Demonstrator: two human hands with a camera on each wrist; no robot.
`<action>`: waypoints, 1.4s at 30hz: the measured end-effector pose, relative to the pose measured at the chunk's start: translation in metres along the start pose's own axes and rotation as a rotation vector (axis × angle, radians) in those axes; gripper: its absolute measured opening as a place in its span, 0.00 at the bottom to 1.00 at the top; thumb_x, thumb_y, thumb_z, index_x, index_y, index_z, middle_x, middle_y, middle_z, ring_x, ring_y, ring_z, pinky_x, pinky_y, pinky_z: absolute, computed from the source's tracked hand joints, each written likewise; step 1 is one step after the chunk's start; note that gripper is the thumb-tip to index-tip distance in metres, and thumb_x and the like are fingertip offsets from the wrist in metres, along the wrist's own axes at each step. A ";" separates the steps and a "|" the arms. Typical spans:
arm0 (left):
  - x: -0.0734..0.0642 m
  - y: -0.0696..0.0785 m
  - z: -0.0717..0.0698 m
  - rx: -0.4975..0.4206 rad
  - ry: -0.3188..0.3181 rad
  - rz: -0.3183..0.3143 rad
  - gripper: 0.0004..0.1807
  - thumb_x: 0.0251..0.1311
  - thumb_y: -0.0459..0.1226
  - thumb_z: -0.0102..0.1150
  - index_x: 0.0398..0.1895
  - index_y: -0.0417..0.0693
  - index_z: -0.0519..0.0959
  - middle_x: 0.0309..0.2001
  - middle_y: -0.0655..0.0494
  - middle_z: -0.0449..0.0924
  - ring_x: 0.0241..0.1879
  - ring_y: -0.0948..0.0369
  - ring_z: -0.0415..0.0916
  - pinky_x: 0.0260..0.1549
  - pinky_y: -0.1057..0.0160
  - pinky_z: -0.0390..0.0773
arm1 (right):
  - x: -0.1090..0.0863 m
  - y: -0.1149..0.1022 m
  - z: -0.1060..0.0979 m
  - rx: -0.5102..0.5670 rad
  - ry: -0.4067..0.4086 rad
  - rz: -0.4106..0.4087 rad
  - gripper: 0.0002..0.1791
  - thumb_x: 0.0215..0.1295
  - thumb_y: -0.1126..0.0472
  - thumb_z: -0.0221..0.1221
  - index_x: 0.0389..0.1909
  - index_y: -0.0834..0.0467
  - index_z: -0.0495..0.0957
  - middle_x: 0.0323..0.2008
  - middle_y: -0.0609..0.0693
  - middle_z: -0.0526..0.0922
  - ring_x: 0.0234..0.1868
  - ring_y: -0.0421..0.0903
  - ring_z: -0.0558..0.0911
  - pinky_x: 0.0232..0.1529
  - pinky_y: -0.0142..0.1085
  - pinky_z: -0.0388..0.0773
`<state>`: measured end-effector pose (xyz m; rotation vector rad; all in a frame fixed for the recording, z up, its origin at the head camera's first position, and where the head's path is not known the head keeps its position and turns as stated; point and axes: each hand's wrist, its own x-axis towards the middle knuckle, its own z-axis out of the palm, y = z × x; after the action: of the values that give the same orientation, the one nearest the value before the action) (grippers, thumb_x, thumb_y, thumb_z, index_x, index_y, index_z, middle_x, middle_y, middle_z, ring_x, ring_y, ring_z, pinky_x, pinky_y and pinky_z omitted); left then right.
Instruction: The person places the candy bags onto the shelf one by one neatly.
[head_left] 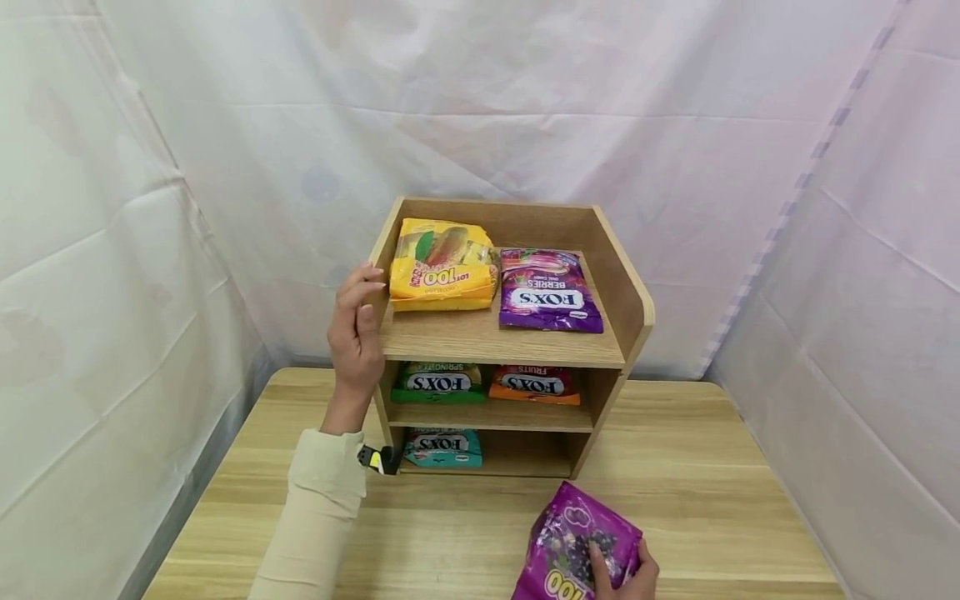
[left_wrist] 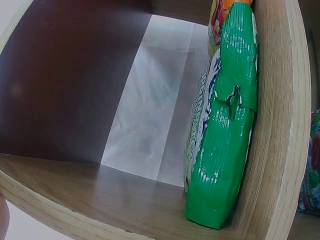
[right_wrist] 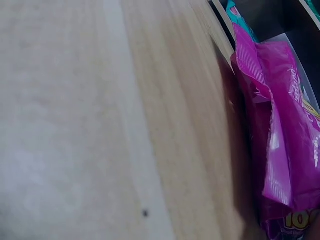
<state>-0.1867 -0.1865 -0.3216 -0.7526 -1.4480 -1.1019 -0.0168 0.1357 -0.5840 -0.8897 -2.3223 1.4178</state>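
My right hand (head_left: pixel 630 575) holds a purple bag of grape candy (head_left: pixel 577 546) by its side, thumb across the front, low in front of the shelf. In the right wrist view the bag's crimped magenta end (right_wrist: pixel 275 150) shows, with its shadow on the table. My left hand (head_left: pixel 356 333) rests against the left side panel of the small wooden shelf (head_left: pixel 502 350), fingertips at the panel's edge. The left wrist view looks into the middle tier, where a green candy bag (left_wrist: pixel 220 120) lies.
A yellow candy bag (head_left: pixel 442 267) and a purple berries bag (head_left: pixel 547 292) lie on the top tier. An orange-edged bag (head_left: pixel 534 386) sits beside the green one, and a teal bag (head_left: pixel 442 448) lies at the bottom left. White cloth (head_left: pixel 480 83) surrounds the wooden table (head_left: pixel 712 483).
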 end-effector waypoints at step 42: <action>-0.001 -0.002 0.000 0.017 0.002 -0.002 0.23 0.75 0.41 0.40 0.42 0.22 0.70 0.47 0.26 0.71 0.54 0.31 0.65 0.62 0.42 0.61 | 0.037 -0.007 0.019 -0.059 -0.427 -0.166 0.50 0.53 0.35 0.65 0.69 0.58 0.57 0.61 0.65 0.71 0.53 0.60 0.77 0.54 0.52 0.73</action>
<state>-0.1881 -0.1870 -0.3231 -0.7388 -1.4551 -1.0903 -0.0578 0.1438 -0.5901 -0.4219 -2.6789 1.5983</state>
